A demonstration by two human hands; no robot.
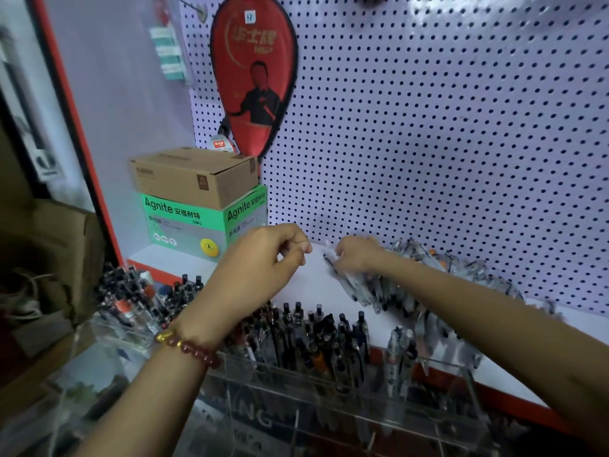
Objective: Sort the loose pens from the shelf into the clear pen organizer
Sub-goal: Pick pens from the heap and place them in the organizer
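Note:
A heap of loose pens (425, 282), mostly clear-barrelled, lies on the white shelf (306, 291) against the pegboard. My right hand (357, 253) reaches into the left end of that heap and grips a bunch of pens. My left hand (276, 250) hovers above the shelf just left of it, fingers curled, with nothing visible in them; a bead bracelet sits on that wrist. The clear pen organizer (346, 387) stands in front of the shelf edge, its compartments holding several upright pens.
A brown carton (194, 176) sits on a green Agnite box (204, 222) at the shelf's left end. A red paddle case (253, 74) hangs on the pegboard (445, 143). More pen holders (131, 301) stand lower left beside a cardboard box (49, 245).

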